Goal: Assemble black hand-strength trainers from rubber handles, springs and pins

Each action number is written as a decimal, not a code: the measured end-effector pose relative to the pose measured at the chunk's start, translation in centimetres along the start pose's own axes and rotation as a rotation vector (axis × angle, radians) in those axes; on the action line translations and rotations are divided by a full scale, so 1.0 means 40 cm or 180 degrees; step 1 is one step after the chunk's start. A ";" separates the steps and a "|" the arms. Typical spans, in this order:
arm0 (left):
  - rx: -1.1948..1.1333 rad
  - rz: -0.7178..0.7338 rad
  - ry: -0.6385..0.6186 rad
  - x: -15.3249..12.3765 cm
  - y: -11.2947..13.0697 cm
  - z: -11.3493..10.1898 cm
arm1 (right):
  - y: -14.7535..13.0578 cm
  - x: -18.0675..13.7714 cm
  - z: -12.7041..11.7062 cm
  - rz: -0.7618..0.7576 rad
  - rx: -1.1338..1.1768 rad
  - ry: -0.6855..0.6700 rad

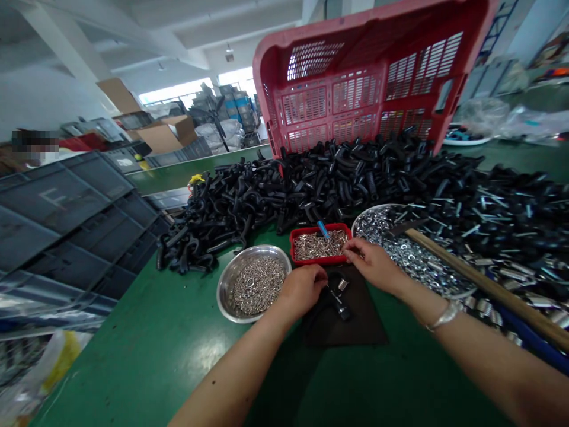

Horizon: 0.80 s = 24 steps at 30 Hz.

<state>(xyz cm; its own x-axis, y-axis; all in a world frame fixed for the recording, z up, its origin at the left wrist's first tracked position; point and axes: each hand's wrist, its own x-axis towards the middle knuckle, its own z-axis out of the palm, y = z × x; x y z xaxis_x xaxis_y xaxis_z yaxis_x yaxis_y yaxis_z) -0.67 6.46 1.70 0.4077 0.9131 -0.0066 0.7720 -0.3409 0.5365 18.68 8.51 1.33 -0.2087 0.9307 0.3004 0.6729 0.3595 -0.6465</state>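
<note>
1. Black and dark against its mat (355,337), a part (343,312) lies at the clock's centre, a coiled metal piece (342,285) just beyond it.
2. The left hand (306,289) is at ten o'clock, fingers bent close together by the part; I cannot tell what they grip.
3. The right hand (374,265), at one o'clock, has thumb and forefinger nearly meeting at the edge of the red tray (315,261); whether they pinch a pin is unclear. This looks like picking among small pins (311,245), which calls for a fine fingertip grip and a steady left hand.
4. A metal bowl (226,287) sits at nine o'clock on the green table (178,356).
5. At two o'clock, a hammer (471,276) lies across silver pieces (377,232), obstructing access.
6. A black heap (284,190) and red crate (351,25) crowd twelve o'clock.
</note>
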 end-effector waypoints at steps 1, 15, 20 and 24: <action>0.0084 -0.0019 -0.0003 0.000 0.002 0.000 | 0.002 -0.016 -0.004 -0.0001 0.0018 0.0065; 0.0364 0.0134 0.0506 -0.033 0.009 0.063 | 0.010 -0.091 0.022 -0.0453 -0.0999 -0.0269; 0.0658 0.0186 0.0520 -0.053 0.013 0.070 | -0.004 -0.072 0.024 -0.0366 -0.1142 -0.0608; 0.0592 0.0470 0.0746 -0.074 0.015 0.070 | -0.018 -0.059 0.009 -0.0377 -0.1240 -0.0846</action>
<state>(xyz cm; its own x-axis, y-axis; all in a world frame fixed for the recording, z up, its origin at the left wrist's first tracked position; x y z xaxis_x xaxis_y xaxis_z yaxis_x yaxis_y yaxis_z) -0.04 2.92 -0.34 0.4153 0.8700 0.2657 0.7975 -0.4887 0.3537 18.43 6.06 0.83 -0.4397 0.8882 0.1336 0.8387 0.4592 -0.2929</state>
